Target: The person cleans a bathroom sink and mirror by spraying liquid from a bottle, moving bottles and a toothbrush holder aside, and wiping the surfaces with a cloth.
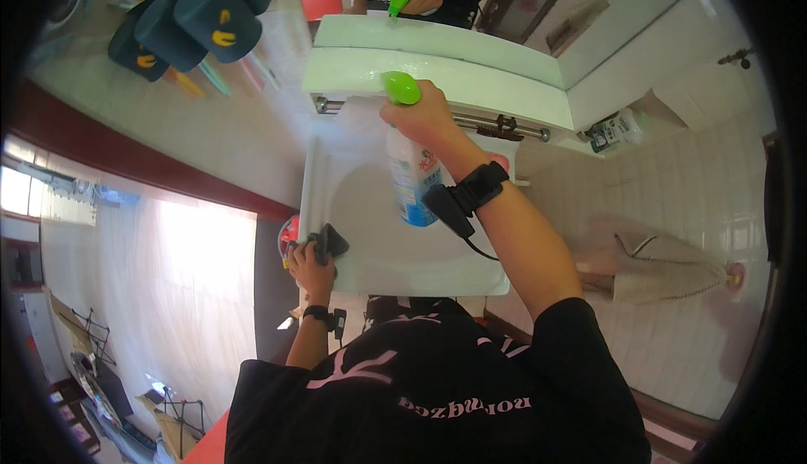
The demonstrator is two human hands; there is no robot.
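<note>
My right hand (421,114) grips a spray bottle (413,180) by its neck, below the bright green trigger head (401,88). The bottle has a white and blue body bearing writing, and it hangs above a white washbasin (359,262). Its head is in front of a wet-looking white shelf ledge (353,67) under the mirror. My left hand (313,272) holds a dark grey cloth (329,243) at the basin's left rim. Part of the cloth lies over the edge.
A metal rail (463,120) runs under the ledge. At right are a bottle (618,131) on a side shelf and a towel (662,268) on a wall hook. Dark cups (217,16) with toothbrushes hang at upper left. A container with red contents (289,231) stands beside the basin.
</note>
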